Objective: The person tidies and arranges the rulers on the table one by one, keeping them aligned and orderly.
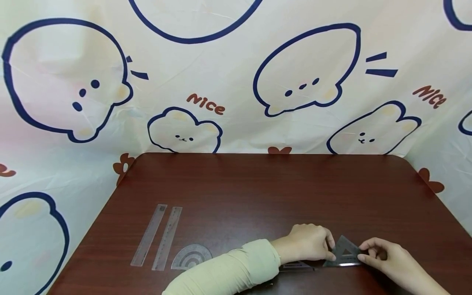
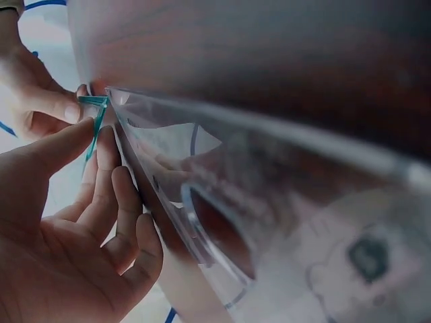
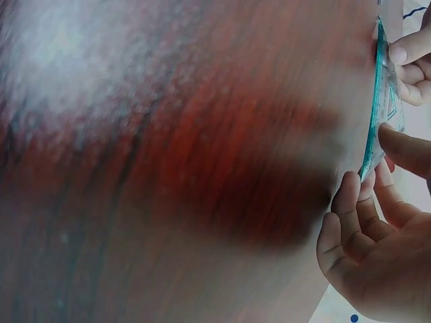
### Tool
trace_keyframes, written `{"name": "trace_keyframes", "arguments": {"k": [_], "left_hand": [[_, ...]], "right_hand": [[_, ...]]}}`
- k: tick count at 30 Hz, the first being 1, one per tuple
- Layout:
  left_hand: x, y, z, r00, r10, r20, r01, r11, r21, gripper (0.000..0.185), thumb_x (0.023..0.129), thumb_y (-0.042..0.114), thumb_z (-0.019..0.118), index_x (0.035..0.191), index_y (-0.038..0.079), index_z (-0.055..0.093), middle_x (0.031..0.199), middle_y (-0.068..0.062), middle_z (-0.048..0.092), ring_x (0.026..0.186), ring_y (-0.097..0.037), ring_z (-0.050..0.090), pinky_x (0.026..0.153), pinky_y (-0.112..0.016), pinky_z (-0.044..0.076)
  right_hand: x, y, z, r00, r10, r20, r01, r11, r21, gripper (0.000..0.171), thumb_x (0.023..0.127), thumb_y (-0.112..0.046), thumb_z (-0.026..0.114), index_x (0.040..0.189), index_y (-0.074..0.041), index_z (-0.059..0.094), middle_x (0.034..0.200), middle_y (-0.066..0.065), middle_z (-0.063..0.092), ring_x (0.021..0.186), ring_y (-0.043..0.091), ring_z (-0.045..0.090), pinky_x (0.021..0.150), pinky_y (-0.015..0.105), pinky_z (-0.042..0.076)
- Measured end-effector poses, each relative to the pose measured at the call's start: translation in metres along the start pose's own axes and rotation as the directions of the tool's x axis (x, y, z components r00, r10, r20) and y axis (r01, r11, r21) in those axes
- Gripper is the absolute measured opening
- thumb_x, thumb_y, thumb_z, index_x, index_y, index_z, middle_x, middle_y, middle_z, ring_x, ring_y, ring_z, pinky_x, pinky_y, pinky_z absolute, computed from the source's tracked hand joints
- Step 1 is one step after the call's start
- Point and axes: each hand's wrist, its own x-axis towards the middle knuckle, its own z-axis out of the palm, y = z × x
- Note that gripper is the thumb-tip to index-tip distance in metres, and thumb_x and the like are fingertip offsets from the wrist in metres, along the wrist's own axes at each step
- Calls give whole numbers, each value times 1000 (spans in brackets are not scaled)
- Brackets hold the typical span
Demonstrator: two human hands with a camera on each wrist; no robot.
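A small clear triangular set square [image 1: 342,255] is held between both hands, tilted up from the table. My left hand [image 1: 311,242] pinches its left corner between thumb and fingers. On the other side, my right hand [image 1: 392,257] pinches the right corner. The right wrist view shows the set square [image 3: 379,111] nearly edge-on, with a greenish edge. Another clear set square [image 1: 296,265] lies on the table by the left wrist, partly covered by the forearm. It looms large in the left wrist view, with a cut-out [image 2: 219,229] in it.
Two clear rulers [image 1: 149,235] lie side by side on the left of the brown table [image 1: 236,184]. Next to them is a clear protractor [image 1: 191,256], its lower edge close to the left sleeve [image 1: 232,266]. A cartoon-printed curtain [image 1: 236,73] surrounds the table.
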Motion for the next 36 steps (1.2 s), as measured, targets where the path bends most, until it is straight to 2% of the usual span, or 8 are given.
{"name": "trace_keyframes", "arguments": {"k": [5,12,17,22,31,36], "left_hand": [[-1,-2,1,999,34,-12,-33,997,69,14,86,47,75,96,39,71,62,28,54,60,10,48,62,-19,39],[-1,-1,3,997,66,-35,-59,985,159,13,84,53,74,93,42,74,67,31,57,66,10,52,67,-22,44],[-1,-2,2,997,63,-53,-53,985,166,12,83,55,75,83,42,74,77,30,62,68,8,54,71,-25,44],[0,-2,1,997,57,-59,-47,986,161,17,82,57,75,74,42,70,72,30,59,63,6,50,70,-25,42],[-3,0,4,995,56,-82,-37,976,212,17,81,58,75,74,43,68,71,29,59,65,5,50,70,-26,40],[-4,1,3,997,57,-60,-42,973,227,16,81,57,75,77,43,69,72,28,59,64,4,50,68,-26,39]], "right_hand": [[1,1,3,1000,-27,1,27,1000,-12,23,90,-31,74,101,-12,69,77,-1,53,63,8,47,58,27,36],[0,2,5,997,-72,-32,70,995,-70,16,87,-27,76,94,-15,69,76,-3,54,62,5,46,58,25,37],[1,0,3,998,-59,-30,56,994,-94,17,87,-31,76,93,-16,70,77,-4,56,64,4,47,60,25,38],[1,-1,1,999,-31,-38,27,993,-115,19,87,-34,77,93,-17,71,78,-5,56,65,5,47,60,26,38],[0,-2,4,998,-24,-55,17,991,-133,18,86,-36,77,89,-20,69,76,-6,55,63,5,45,60,26,36],[-1,-2,5,999,-16,-50,10,992,-128,17,86,-34,77,88,-19,69,76,-5,55,62,6,45,60,27,35]]}}
